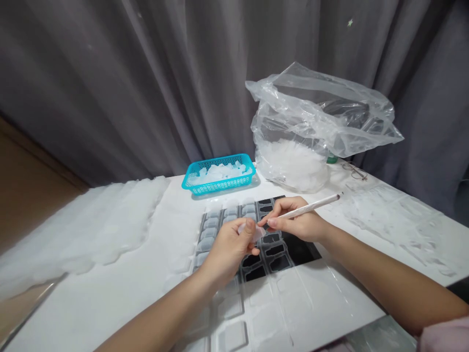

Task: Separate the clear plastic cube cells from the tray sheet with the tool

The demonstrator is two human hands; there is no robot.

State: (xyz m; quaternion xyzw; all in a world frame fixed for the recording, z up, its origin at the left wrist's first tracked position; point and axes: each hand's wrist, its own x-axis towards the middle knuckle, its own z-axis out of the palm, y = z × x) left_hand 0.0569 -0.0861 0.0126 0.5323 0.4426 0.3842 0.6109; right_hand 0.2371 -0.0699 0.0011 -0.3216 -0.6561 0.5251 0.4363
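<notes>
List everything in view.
curtain: 1, grey, background
table: 1, white, foreground
basket: 1, turquoise, back
pieces: uncounted, white, in basket
bag: 1, clear, back right
padding: uncounted, white, left
moulded sheet: uncounted, translucent, centre
flat sheet: 1, black, centre
scraps: uncounted, translucent, right
wire item: 1, dark, right
object: 1, green, beside bag
star: 1, pale, on curtain
boards: uncounted, brown, left
stick: 1, whitish, in right hand
thin piece: 1, translucent, in left hand
sleeve: 1, pinkish, right
left hand: 1, centre
right hand: 1, centre
</notes>
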